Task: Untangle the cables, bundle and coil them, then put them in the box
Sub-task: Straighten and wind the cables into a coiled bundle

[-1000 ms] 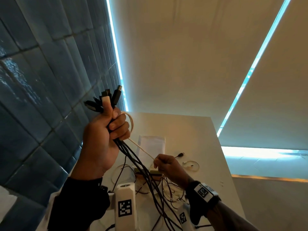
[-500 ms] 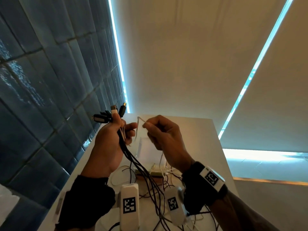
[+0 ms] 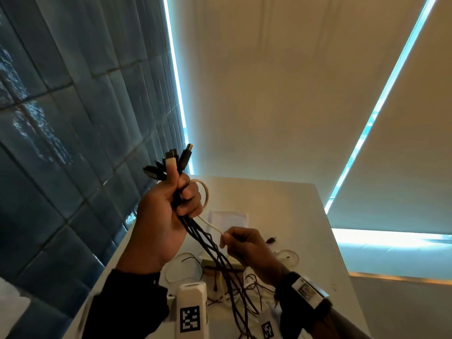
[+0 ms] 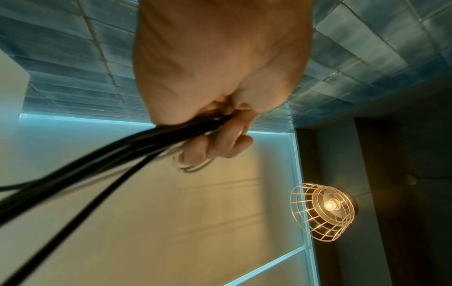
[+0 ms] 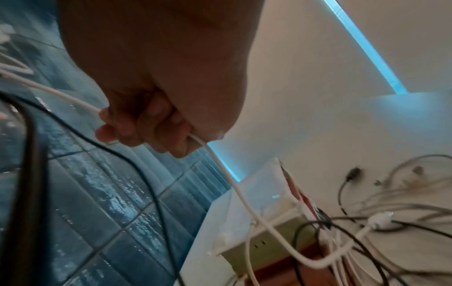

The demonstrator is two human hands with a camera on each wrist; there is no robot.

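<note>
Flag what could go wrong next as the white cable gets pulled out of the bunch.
The white cable loops round the left hand, so the right hand pulling may tighten it on the fingers. It also trails into the tangle by the box and might drag it.

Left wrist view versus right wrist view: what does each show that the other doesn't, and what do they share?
Only the left wrist view shows the left hand gripping the black cables, plus a caged lamp. Only the right wrist view shows the right hand pinching the white cable, the box and the loose cables on the table. Both show black cables and the blue tiled wall.
</note>
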